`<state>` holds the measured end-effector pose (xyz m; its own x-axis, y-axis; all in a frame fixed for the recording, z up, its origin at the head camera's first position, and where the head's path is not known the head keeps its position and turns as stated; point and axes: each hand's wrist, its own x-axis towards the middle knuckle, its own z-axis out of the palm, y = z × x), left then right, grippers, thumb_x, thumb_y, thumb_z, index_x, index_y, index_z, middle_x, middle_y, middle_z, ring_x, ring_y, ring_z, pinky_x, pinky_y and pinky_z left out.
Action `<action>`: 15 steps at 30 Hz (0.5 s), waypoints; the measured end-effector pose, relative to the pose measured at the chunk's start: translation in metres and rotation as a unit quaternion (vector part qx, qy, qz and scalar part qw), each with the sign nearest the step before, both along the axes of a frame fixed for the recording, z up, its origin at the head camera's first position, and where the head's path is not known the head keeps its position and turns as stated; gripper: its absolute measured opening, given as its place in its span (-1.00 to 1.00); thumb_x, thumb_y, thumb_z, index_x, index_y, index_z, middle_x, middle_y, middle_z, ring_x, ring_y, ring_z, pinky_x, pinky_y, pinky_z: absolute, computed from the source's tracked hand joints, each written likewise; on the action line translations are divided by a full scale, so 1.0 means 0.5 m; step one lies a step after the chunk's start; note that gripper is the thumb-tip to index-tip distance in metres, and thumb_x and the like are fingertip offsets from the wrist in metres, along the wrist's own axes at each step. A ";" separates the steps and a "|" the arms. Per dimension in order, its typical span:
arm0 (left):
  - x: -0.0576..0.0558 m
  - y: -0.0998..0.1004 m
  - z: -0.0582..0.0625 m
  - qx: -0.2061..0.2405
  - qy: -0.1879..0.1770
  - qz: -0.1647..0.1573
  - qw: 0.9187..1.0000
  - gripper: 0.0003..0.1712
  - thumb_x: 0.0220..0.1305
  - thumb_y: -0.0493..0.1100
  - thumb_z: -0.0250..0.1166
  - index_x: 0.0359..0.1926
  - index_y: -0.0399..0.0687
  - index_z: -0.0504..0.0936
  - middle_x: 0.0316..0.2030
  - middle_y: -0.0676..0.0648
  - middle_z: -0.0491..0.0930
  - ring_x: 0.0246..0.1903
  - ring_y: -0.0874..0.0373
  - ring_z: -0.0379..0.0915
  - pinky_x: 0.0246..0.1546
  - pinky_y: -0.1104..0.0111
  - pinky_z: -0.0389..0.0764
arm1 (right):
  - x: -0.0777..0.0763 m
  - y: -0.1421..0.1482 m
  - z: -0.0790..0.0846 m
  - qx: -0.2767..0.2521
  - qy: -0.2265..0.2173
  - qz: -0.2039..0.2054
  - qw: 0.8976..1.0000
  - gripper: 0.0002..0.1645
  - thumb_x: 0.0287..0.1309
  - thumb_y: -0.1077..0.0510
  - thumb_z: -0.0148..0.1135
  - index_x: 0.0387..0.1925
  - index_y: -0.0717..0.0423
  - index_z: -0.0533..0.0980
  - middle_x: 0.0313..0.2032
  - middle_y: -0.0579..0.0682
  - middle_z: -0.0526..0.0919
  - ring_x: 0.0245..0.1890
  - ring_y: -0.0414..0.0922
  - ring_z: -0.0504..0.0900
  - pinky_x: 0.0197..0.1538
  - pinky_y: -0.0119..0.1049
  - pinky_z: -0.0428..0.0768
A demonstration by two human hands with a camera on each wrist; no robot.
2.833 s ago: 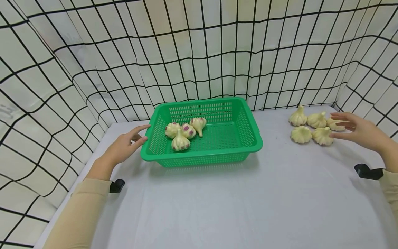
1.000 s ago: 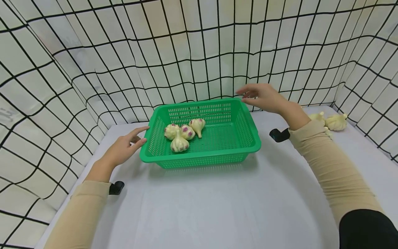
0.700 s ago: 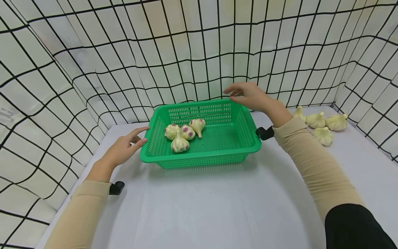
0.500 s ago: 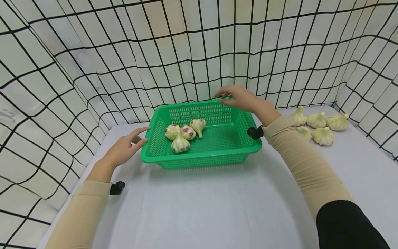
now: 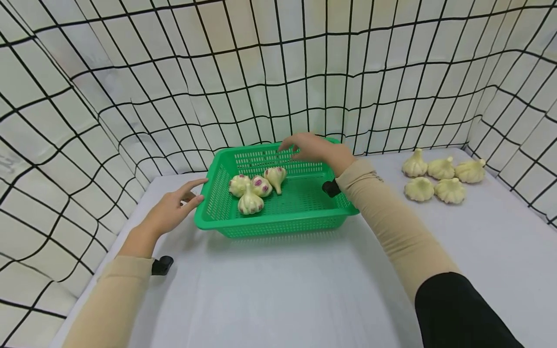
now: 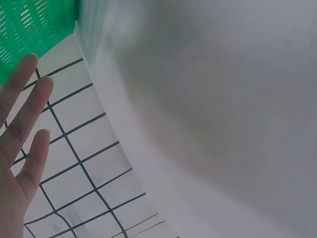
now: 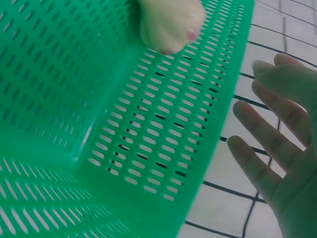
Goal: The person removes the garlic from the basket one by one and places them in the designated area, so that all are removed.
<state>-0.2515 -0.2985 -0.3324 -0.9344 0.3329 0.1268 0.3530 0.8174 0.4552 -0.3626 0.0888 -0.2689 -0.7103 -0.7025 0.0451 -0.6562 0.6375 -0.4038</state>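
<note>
Leftward from the pale garlic bulbs (image 5: 441, 169), the right hand (image 5: 308, 146) has been brought to the far rim of the green basket (image 5: 283, 227), fingers parted wide. At its left rim the left hand (image 5: 171, 209) is held, fingers loosely apart. Four purple-marked bulbs (image 5: 260, 186) are gathered inside, toward the left.

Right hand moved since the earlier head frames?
Yes, leftward: judged against the green basket, the right hand went from right of it, at the pale garlic bulbs, to its far side in the head view.
</note>
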 end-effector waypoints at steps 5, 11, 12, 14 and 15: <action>-0.002 -0.003 0.005 -0.005 0.007 -0.001 1.000 -0.34 0.61 0.14 0.03 0.57 0.08 0.21 0.02 -0.34 0.65 0.07 -0.30 0.54 0.01 -0.27 0.49 | -0.014 -0.022 -0.018 0.014 -0.041 -0.004 0.999 -0.45 0.40 0.32 0.25 0.38 0.14 0.47 0.36 0.15 0.46 0.33 0.19 0.45 0.28 -0.06 0.47; 0.003 -0.004 -0.002 -0.005 0.010 -0.005 1.000 -0.36 0.60 0.12 0.05 0.56 0.06 0.23 0.00 -0.30 0.67 0.06 -0.27 0.56 0.00 -0.26 0.50 | -0.020 -0.057 -0.038 0.064 -0.074 -0.011 0.995 -0.36 0.40 0.33 0.24 0.46 0.09 0.38 0.41 0.21 0.38 0.41 0.15 0.34 0.32 -0.05 0.44; 0.003 -0.005 -0.003 -0.006 0.012 -0.006 1.000 -0.36 0.60 0.12 0.05 0.56 0.06 0.23 0.00 -0.30 0.67 0.05 -0.27 0.57 0.00 -0.25 0.51 | -0.020 -0.062 -0.040 0.075 -0.074 -0.011 0.994 -0.35 0.41 0.33 0.24 0.47 0.08 0.38 0.41 0.21 0.38 0.42 0.14 0.33 0.33 -0.04 0.43; 0.001 -0.005 -0.001 -0.007 0.015 -0.007 1.000 -0.36 0.60 0.12 0.05 0.56 0.07 0.23 -0.01 -0.29 0.68 0.04 -0.26 0.57 -0.02 -0.25 0.51 | -0.021 -0.072 -0.041 0.094 -0.076 -0.013 0.993 -0.34 0.41 0.33 0.23 0.48 0.06 0.36 0.42 0.19 0.37 0.43 0.12 0.31 0.35 -0.04 0.40; -0.001 -0.004 0.000 -0.008 0.016 -0.007 1.000 -0.36 0.60 0.12 0.05 0.56 0.07 0.23 -0.01 -0.29 0.68 0.04 -0.26 0.57 -0.02 -0.24 0.51 | -0.022 -0.075 -0.041 0.102 -0.077 -0.016 0.992 -0.33 0.41 0.33 0.23 0.48 0.04 0.36 0.42 0.18 0.37 0.43 0.11 0.31 0.36 -0.04 0.39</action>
